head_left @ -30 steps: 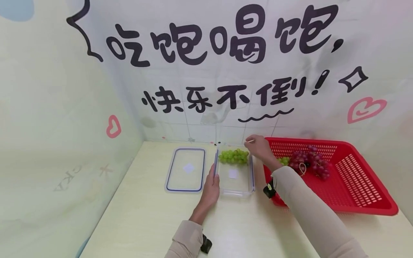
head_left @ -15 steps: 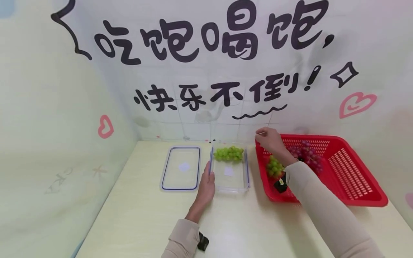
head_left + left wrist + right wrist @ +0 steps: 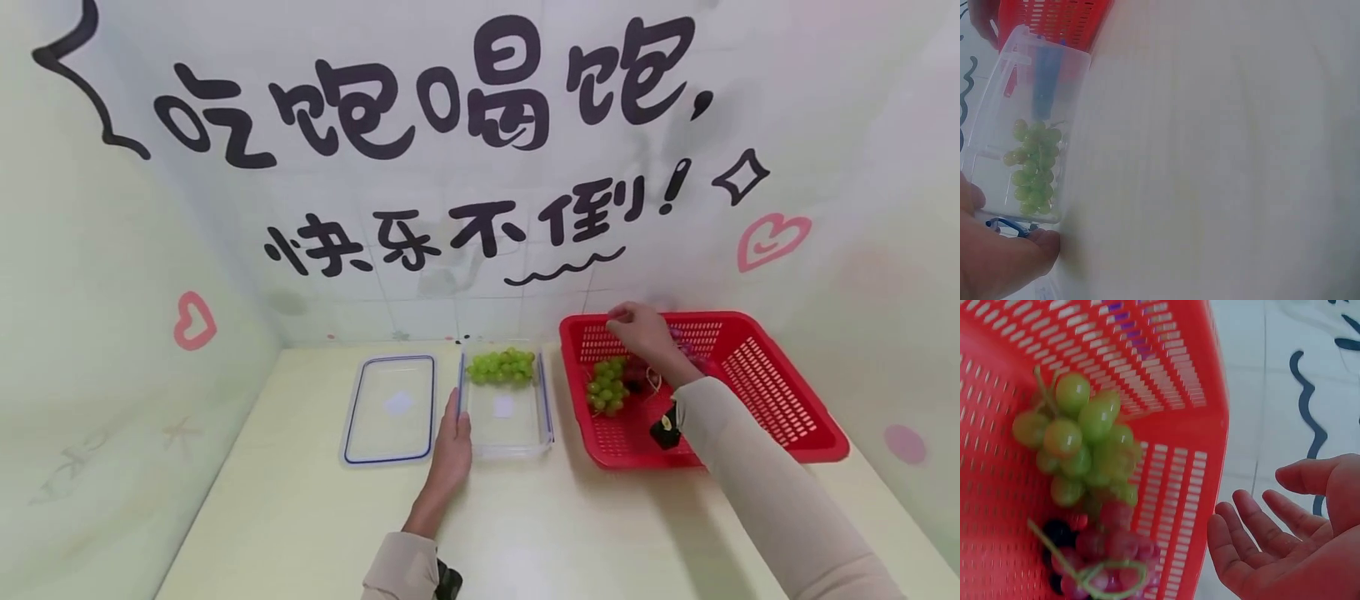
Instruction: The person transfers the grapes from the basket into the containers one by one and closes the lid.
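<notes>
A clear plastic food container [image 3: 508, 429] with blue-edged sides stands on the table, a bunch of green grapes [image 3: 501, 367] lying at its far end. My left hand [image 3: 452, 446] rests along its left wall; the left wrist view shows the thumb [image 3: 1044, 244] by the blue-edged side. Over the red plastic basket [image 3: 611, 450], near its back rim, hovers my right hand [image 3: 645, 333]. In the right wrist view its fingers are loosely bent with nothing in them. Inside the basket are green grapes [image 3: 1075, 437] and red grapes [image 3: 1116, 550], partly hidden by my right hand in the head view.
Left of the container a clear lid with a blue seal [image 3: 393, 408] lies flat on the pale table [image 3: 517, 525]. Some dark grapes [image 3: 1057, 534] sit beside the red ones. A wall sheet with black lettering [image 3: 450, 233] rises behind the table.
My right hand has moved right, from beside the container to over the basket, uncovering the green grapes there. My left hand stays at the container. The head view has shifted.
</notes>
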`<action>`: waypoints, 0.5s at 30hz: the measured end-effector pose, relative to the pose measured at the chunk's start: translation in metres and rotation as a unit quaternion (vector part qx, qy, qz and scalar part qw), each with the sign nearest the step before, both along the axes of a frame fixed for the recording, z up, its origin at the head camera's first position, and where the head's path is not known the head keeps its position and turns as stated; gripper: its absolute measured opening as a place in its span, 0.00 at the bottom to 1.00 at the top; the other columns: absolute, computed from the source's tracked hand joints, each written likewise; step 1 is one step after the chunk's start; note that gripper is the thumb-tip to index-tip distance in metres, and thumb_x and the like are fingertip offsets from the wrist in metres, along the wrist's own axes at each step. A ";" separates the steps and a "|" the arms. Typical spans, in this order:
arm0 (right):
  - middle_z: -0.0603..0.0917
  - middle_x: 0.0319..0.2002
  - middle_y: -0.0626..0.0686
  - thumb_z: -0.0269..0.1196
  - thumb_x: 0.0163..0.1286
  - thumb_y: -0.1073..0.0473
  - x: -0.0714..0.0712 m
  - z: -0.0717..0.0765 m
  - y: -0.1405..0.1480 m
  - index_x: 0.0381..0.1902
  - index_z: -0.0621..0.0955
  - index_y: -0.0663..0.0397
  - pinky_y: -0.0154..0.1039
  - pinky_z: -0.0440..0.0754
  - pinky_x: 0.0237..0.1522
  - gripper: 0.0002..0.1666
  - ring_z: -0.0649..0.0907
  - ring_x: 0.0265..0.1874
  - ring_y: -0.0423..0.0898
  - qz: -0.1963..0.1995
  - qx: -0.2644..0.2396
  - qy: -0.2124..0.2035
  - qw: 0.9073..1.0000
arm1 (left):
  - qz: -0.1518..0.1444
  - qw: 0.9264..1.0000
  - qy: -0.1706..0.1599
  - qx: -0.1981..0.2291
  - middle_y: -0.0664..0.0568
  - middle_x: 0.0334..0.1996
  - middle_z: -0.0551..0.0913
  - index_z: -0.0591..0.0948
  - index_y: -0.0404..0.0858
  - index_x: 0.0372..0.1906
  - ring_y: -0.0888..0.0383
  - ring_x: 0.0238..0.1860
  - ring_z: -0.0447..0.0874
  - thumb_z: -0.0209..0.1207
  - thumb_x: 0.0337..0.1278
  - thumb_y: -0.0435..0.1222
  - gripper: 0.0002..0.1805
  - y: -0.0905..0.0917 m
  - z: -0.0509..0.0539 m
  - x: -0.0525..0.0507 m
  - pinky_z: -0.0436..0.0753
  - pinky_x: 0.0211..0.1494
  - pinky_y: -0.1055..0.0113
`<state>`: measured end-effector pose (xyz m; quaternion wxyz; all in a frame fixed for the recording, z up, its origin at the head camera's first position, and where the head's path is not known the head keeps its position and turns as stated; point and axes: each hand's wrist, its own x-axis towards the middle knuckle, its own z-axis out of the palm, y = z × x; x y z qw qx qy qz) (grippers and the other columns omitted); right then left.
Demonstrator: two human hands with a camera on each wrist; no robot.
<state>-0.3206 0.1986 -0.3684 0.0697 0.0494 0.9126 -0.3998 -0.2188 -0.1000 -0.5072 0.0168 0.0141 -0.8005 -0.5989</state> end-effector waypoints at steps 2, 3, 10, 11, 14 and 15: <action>0.74 0.62 0.67 0.53 0.76 0.57 -0.003 0.001 0.004 0.65 0.72 0.62 0.55 0.80 0.59 0.25 0.76 0.56 0.61 -0.003 0.009 0.016 1.000 | 0.003 1.000 0.004 0.002 0.37 0.78 0.50 0.47 0.37 0.80 0.38 0.78 0.46 0.36 0.81 0.36 0.29 -0.002 0.001 0.000 0.50 0.78 0.42; 0.74 0.62 0.67 0.52 0.76 0.57 -0.004 0.002 0.007 0.65 0.72 0.63 0.56 0.80 0.59 0.24 0.76 0.57 0.62 -0.003 0.013 0.024 1.000 | 0.004 1.000 0.008 0.002 0.36 0.78 0.50 0.47 0.36 0.79 0.37 0.77 0.46 0.36 0.81 0.36 0.29 -0.003 0.001 -0.001 0.49 0.78 0.41; 0.72 0.63 0.70 0.50 0.77 0.59 -0.009 0.004 0.031 0.65 0.70 0.67 0.60 0.76 0.62 0.24 0.74 0.61 0.65 0.015 0.025 0.059 0.998 | 0.010 1.000 0.010 0.005 0.35 0.78 0.50 0.48 0.35 0.79 0.36 0.77 0.47 0.36 0.80 0.35 0.29 -0.004 0.001 -0.001 0.49 0.78 0.41; 0.72 0.63 0.70 0.50 0.76 0.59 -0.009 0.004 0.034 0.66 0.70 0.67 0.60 0.76 0.62 0.25 0.73 0.61 0.65 0.014 0.022 0.055 0.998 | 0.010 1.000 0.007 0.004 0.36 0.78 0.50 0.48 0.35 0.79 0.37 0.77 0.47 0.35 0.80 0.35 0.29 -0.005 0.002 0.000 0.49 0.78 0.42; 0.72 0.64 0.71 0.53 0.75 0.60 -0.011 0.008 0.041 0.67 0.69 0.67 0.60 0.77 0.62 0.26 0.73 0.60 0.65 0.006 0.011 0.054 0.998 | 0.007 1.000 0.011 0.002 0.36 0.78 0.50 0.47 0.36 0.79 0.37 0.77 0.46 0.35 0.81 0.36 0.29 -0.008 0.005 -0.003 0.49 0.78 0.42; 0.72 0.64 0.70 0.54 0.74 0.60 -0.013 0.009 0.043 0.67 0.69 0.66 0.60 0.77 0.62 0.27 0.73 0.59 0.65 0.002 0.007 0.055 0.998 | 0.005 1.000 0.012 0.002 0.36 0.78 0.49 0.46 0.36 0.80 0.37 0.77 0.46 0.35 0.81 0.37 0.29 -0.010 0.007 -0.004 0.49 0.78 0.42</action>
